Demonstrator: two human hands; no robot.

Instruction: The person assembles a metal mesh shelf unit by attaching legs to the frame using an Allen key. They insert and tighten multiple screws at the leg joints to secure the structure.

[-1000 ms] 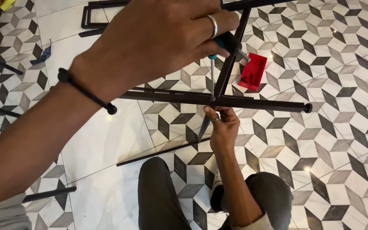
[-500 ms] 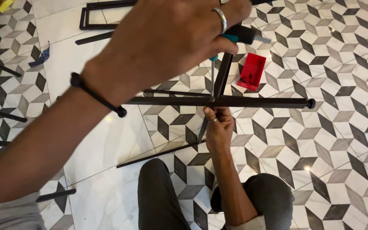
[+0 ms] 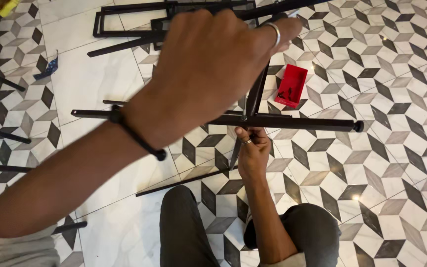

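Black metal filled the middle of the scene: a long horizontal black metal bar (image 3: 292, 121) stretched across a floor of grey, white and black geometric tiles (image 3: 396, 163), crossed by a slimmer upright black metal rod (image 3: 256, 94) that met it at a joint near the centre. The person, seen from above with both knees in dark trousers (image 3: 184, 232) at the bottom of the view, worked with both hands at that crossing.

The right hand (image 3: 253, 151), wearing a ring, reached up from below and pressed against the underside of the horizontal bar right at the joint, its fingers curled closed around the lower stretch of the upright rod.

The left hand (image 3: 208, 69) hung large and close to the camera, above the joint, its back turned to the lens. A black cord bracelet (image 3: 134, 134) circled its wrist and a silver ring (image 3: 274, 32) sat on one finger. Its fingers were bent inward toward the top of the upright rod, but whether they gripped anything could not be told, because the hand itself hid them.

Just beyond the joint, a small red rectangular tray (image 3: 291, 85) lay on the tiles with a few dark small parts inside it. Farther back, near the top edge, rectangular black metal frames (image 3: 139, 15) lay flat on the floor. More loose black rods (image 3: 1, 133) lay at the left side, well apart from the hands.
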